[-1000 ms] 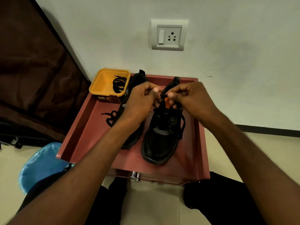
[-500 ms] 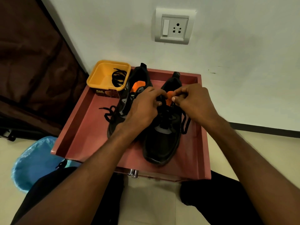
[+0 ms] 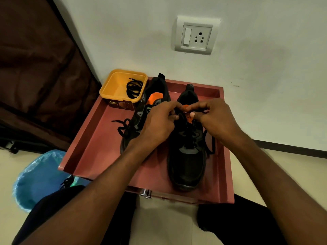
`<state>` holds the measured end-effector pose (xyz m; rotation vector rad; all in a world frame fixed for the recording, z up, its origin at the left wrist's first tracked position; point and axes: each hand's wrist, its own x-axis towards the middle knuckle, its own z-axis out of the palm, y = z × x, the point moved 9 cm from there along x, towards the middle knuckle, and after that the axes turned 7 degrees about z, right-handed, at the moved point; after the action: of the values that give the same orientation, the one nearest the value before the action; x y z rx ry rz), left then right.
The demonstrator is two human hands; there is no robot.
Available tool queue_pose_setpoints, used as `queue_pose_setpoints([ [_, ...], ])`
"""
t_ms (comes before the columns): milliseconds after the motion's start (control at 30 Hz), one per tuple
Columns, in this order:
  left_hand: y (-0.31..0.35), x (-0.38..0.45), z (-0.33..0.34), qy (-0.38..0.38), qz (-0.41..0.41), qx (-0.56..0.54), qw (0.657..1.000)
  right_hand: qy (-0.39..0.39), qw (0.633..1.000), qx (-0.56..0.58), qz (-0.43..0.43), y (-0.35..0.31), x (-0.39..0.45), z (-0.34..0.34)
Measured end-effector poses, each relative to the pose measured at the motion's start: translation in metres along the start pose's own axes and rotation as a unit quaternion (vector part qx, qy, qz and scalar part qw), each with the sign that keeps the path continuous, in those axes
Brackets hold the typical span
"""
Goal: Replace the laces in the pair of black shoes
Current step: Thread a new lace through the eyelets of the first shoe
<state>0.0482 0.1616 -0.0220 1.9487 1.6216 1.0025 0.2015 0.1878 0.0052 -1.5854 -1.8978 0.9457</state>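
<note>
Two black shoes stand in a reddish tray. The right shoe points its toe toward me, and its black lace hangs down its right side. My left hand and my right hand meet over its orange tongue, each pinching the lace near the top eyelets. The left shoe lies partly hidden behind my left hand, with a loose lace trailing onto the tray. A coiled black lace sits in a yellow tub.
The tray stands against a white wall with a socket plate. A dark brown cloth hangs at the left. A blue plastic bag lies on the floor at the lower left. My knees are below the tray's front edge.
Both hands have lowered slightly onto the right shoe's tongue and stay pinched on the lace. The camera has tilted, so the scene sits lower in view.
</note>
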Motion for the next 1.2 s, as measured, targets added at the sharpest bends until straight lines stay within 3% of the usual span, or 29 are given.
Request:
queue_pose_setpoints([
  [233, 0.001, -0.004, -0.005, 0.002, -0.002, -0.011, 1.000, 0.045, 0.992, -0.115, -0.032, -0.011, -0.002, 0.004],
  [433, -0.002, -0.006, -0.004, 0.002, 0.006, -0.020, 1.000, 0.042, 0.989, -0.140, -0.025, -0.007, -0.001, 0.008],
  [600, -0.008, -0.008, 0.000, 0.011, -0.030, -0.054, 0.998, 0.010, 0.999, -0.033, 0.022, 0.005, 0.003, 0.016],
  [767, 0.003, -0.012, -0.002, 0.031, -0.011, -0.026, 0.999, -0.012, 0.999, 0.004, 0.032, 0.011, 0.005, 0.018],
  [967, 0.009, -0.010, -0.001, 0.038, -0.006, 0.018, 0.999, -0.103, 0.994, 0.022, 0.029, 0.011, 0.002, 0.020],
  [1067, 0.002, -0.008, 0.001, 0.030, -0.052, -0.021, 0.998, -0.087, 0.996, 0.023, 0.019, 0.012, 0.000, 0.017],
  [1200, -0.001, -0.010, -0.001, 0.045, -0.075, -0.066, 0.994, -0.004, 0.998, 0.052, 0.019, 0.015, 0.004, 0.006],
])
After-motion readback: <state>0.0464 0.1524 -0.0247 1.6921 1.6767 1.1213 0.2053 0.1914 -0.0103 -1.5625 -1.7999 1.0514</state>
